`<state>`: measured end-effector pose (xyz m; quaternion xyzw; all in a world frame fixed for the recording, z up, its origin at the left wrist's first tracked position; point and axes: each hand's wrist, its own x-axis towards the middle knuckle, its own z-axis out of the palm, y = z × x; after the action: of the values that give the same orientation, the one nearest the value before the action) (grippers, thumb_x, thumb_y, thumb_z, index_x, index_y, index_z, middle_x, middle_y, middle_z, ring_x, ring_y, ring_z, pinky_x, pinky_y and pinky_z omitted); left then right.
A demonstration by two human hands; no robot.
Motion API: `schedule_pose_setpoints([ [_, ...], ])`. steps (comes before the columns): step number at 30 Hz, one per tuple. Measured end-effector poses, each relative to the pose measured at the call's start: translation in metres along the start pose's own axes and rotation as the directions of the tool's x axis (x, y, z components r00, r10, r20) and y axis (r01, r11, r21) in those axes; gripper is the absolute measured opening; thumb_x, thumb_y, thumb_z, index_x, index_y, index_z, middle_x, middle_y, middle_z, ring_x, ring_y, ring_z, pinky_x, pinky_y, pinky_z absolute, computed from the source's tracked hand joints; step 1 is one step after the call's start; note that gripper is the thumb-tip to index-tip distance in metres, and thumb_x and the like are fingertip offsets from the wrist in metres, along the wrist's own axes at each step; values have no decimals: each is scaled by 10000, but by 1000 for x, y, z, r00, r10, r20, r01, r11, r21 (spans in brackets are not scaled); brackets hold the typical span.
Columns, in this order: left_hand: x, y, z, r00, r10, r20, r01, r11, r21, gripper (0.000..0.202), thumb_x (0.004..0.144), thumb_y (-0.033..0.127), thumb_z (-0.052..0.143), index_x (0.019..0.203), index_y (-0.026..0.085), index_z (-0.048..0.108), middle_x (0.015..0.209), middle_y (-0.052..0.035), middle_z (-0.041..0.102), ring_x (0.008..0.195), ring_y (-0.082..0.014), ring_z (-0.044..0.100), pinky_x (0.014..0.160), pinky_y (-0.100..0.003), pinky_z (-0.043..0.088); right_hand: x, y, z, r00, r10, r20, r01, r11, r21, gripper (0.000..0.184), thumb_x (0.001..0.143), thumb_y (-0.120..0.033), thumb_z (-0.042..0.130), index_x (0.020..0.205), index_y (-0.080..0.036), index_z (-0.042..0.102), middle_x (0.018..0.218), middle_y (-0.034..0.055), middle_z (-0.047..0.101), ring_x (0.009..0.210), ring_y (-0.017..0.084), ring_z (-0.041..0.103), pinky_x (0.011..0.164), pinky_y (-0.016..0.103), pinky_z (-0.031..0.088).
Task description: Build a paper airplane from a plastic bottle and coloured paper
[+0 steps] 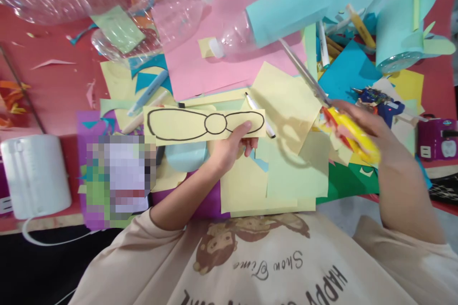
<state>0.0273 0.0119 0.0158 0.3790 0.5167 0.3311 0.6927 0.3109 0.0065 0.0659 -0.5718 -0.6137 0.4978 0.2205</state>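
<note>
left hand fingers pinch the yellow paper strip near one end, light and floppy, best gripped near the outline; right hand fingers clamp yellow-handled scissors.

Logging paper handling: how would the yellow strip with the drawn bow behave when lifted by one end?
Likely light: the left hand pinches the yellow strip near one end. It looks nearly flat, so probably stiffish paper, though apt to bend or tear.
</note>
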Motion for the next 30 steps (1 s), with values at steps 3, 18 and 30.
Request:
schedule_pose_setpoints([
  [3, 0, -4, -1, 1000, 8, -26, -7, 1000, 17, 346, 790, 451, 559, 578, 178, 544, 527, -3, 568, 377, -72, 413, 394, -245, 334, -22, 4, 25, 973, -39, 226, -80, 864, 496, 428, 790, -495, 677, 1140, -294, 532, 834, 6, 588, 576, 139, 589, 504, 307, 526],
  [18, -6, -6, -3, 996, 86, -20, -81, 979, 186, 518, 898, 503, 420, 508, 182, 535, 472, 2, 478, 447, -98, 417, 515, -249, 388, -50, 1, 71, 868, 23, 497, -384, 666, 639, 852, 576, -867, 597, 1191, -280, 543, 888, 61, 588, 682, 199, 566, 570, 343, 493],
  [30, -7, -6, -3, 996, 78, -35, -72, 986, 151, 461, 883, 481, 428, 587, 170, 596, 543, -6, 571, 484, -105, 474, 553, -249, 425, -53, -5, 90, 900, 129, 416, -343, 798, 495, 790, 704, -828, 524, 1246, -259, 451, 764, -39, 445, 454, 38, 324, 371, 191, 285],
])
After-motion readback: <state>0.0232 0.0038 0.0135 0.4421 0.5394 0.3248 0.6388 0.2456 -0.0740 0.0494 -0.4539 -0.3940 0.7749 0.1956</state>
